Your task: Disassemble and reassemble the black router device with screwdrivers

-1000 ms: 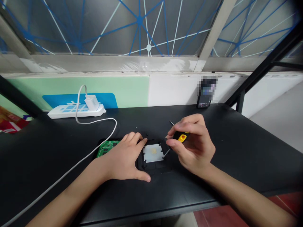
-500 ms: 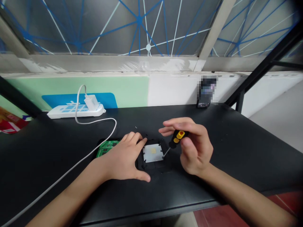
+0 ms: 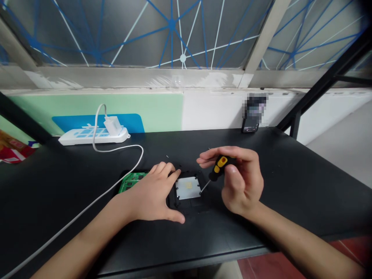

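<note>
A black device casing (image 3: 190, 204) lies flat on the table, with a silver metal plate (image 3: 186, 192) set in its right part. At its left end a green circuit board (image 3: 130, 182) shows, partly covered by my hand. My left hand (image 3: 155, 192) rests across the middle of the casing, fingers and thumb spread. In my right hand (image 3: 244, 180) is a screwdriver (image 3: 218, 167) with a black and yellow handle. Its shaft slants down to the left, and the tip meets the right edge of the silver plate, at a small dark spot. Whether a screw sits there is too small to tell.
A white cable (image 3: 87, 207) runs over the table from a charger (image 3: 112, 126) plugged into a power strip (image 3: 93, 136). A phone (image 3: 251, 116) leans against the wall. Red packaging (image 3: 16, 151) lies far left. Behind the casing is a tiny screw-like piece (image 3: 167, 156).
My right hand and the screwdriver handle have shifted slightly, with the handle turned a little, while the tip stays at the plate's edge. My left hand keeps its place.
</note>
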A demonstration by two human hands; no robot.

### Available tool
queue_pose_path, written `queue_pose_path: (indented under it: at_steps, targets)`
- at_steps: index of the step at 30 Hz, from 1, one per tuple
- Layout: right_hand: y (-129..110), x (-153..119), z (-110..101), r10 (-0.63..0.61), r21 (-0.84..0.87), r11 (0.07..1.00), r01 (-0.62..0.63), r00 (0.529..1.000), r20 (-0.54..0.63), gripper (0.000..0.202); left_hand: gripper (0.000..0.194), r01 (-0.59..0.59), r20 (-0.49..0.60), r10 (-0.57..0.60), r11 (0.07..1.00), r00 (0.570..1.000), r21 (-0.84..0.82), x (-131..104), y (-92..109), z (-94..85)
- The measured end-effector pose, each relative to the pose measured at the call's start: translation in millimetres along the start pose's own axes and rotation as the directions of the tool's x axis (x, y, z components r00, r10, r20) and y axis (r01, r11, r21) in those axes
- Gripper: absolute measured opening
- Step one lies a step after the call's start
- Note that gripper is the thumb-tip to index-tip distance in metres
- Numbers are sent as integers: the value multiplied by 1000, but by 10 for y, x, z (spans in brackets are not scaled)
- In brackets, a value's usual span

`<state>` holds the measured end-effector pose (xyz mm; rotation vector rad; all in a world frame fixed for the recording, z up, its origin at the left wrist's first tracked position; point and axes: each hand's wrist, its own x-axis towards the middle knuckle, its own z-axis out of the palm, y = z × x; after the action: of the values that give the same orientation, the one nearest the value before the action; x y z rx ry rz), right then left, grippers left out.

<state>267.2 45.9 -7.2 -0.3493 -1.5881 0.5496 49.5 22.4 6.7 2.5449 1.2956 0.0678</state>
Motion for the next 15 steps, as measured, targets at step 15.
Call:
queue_pose_path:
  at_steps: [15]
  targets:
    - [9,56,-35,-119,-255,960,120,993,18,43,108,-9,-16,9,1000,1000,18,0,-13,20]
